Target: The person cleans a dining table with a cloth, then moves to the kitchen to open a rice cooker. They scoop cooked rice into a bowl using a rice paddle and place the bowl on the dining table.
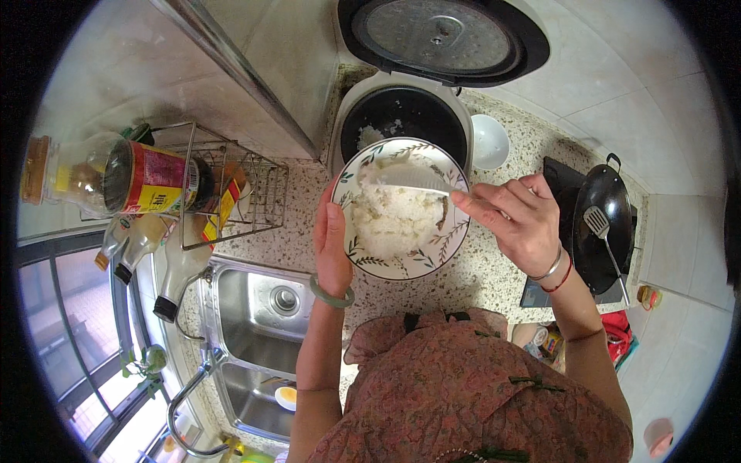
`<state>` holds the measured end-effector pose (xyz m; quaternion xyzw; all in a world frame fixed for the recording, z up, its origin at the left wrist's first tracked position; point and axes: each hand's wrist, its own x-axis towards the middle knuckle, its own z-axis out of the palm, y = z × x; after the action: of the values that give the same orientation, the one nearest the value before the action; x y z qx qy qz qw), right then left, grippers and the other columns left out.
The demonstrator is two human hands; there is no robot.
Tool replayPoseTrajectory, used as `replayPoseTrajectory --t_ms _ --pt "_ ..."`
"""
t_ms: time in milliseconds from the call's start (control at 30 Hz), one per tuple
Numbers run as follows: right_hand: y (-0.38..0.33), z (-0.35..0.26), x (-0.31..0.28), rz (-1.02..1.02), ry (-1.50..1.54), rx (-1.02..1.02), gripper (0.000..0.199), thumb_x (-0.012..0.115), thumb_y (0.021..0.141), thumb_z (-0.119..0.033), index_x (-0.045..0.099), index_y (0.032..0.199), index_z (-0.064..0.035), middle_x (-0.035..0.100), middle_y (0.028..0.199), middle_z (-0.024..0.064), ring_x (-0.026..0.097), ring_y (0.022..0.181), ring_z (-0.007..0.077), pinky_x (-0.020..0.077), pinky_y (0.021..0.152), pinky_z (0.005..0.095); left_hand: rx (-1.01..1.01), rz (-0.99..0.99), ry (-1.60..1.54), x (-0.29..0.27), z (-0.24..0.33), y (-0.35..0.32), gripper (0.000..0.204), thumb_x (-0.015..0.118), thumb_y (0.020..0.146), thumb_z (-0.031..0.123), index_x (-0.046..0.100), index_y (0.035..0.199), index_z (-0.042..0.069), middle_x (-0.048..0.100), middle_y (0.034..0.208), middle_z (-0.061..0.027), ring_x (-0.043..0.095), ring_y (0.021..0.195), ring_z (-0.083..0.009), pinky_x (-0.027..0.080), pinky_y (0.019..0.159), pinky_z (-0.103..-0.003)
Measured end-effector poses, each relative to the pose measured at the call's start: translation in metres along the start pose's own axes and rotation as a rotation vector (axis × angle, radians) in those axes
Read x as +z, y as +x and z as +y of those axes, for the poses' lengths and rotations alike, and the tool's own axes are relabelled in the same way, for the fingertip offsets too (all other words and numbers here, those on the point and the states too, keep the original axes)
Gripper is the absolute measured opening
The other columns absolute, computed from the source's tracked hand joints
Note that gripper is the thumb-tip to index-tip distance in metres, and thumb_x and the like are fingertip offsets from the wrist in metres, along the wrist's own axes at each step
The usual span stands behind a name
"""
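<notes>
White ceramic with a dark rim and leaf sprigs, the plate (390, 269) is at the centre of the view, its 12 o'clock edge overlapping the front of an open rice cooker (424, 116). A mound of cooked rice (395, 224) covers most of its middle. Between 8 and 9 o'clock on the rim, the left hand (334, 243) grasps the plate, thumb on top and the other fingers mostly hidden; a pale green bangle (332, 292) circles that wrist. From 3 o'clock the right hand (515, 220) grips a whitish rice paddle (417, 180), its blade pointing toward 10 o'clock across the far part of the mound; how firmly it presses, I cannot tell. More rice clings inside the cooker's dark pot, toward 8 o'clock, and the raised lid (440, 35) stands at 12. A small white bowl (492, 143) sits on the speckled counter (463, 270) at 2 o'clock from the plate. Farther out at 3 o'clock is a black wok (590, 189) with a slotted spatula (597, 222) in it. Toward 8 o'clock lies a steel sink (251, 309); near 9, a large labelled bottle (158, 177).
</notes>
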<state>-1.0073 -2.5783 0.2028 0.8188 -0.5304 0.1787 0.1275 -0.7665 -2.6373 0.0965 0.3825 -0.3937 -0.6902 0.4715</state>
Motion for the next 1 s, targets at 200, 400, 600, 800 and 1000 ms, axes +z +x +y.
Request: replayPoseTrajectory --t_ms 200,400,600,800,1000 --pt "0.004 0.013 -0.011 0.014 0.186 0.091 0.038 0.069 0.072 -0.009 0.071 0.108 -0.0182 0.065 0.083 -0.0042 0.057 0.067 0.0111 0.0374 0.067 0.0271 -0.002 0.038 0.052 -0.006 -0.009 0.000 0.048 0.036 0.103 0.031 0.040 0.138 -0.001 0.051 0.131 -0.0122 0.049 0.118 -0.0194 0.038 0.101 -0.032" --pt "0.014 0.026 -0.006 -0.013 0.373 0.326 0.036 0.071 0.075 -0.010 0.069 0.111 -0.0152 0.065 0.076 0.0024 0.056 0.063 0.0154 0.0376 0.065 0.0283 -0.005 -0.003 0.049 -0.012 -0.012 0.004 0.049 0.037 0.102 0.032 0.040 0.137 -0.001 0.052 0.130 -0.0128 0.051 0.118 -0.0200 0.041 0.099 -0.033" --pt "0.025 0.047 0.047 -0.129 0.096 0.311 0.013 0.066 0.076 -0.008 0.066 0.089 -0.0104 0.065 0.078 0.0053 0.062 0.067 0.0243 0.0472 0.068 0.0350 -0.114 -0.149 0.041 -0.012 -0.002 -0.001 0.046 0.041 0.101 0.030 0.045 0.135 -0.001 0.050 0.133 -0.0112 0.047 0.120 -0.0181 0.035 0.103 -0.031" --pt "0.043 0.052 0.115 -0.412 -0.155 0.255 0.011 0.057 0.077 -0.011 0.065 0.084 -0.0112 0.066 0.083 0.0088 0.067 0.066 0.0255 0.0510 0.054 0.0372 -0.226 -0.334 0.168 -0.007 0.001 -0.006 0.053 0.047 0.099 0.030 0.035 0.144 0.004 0.045 0.138 -0.0092 0.048 0.116 -0.0143 0.036 0.100 -0.028" --pt "0.053 0.046 0.149 -0.393 -0.071 0.094 0.011 0.056 0.077 -0.011 0.065 0.083 -0.0103 0.065 0.083 0.0073 0.067 0.071 0.0243 0.0517 0.057 0.0372 -0.332 -0.419 0.238 -0.009 0.001 -0.008 0.059 0.050 0.098 0.031 0.028 0.147 0.006 0.043 0.139 -0.0093 0.049 0.108 -0.0103 0.040 0.094 -0.026"
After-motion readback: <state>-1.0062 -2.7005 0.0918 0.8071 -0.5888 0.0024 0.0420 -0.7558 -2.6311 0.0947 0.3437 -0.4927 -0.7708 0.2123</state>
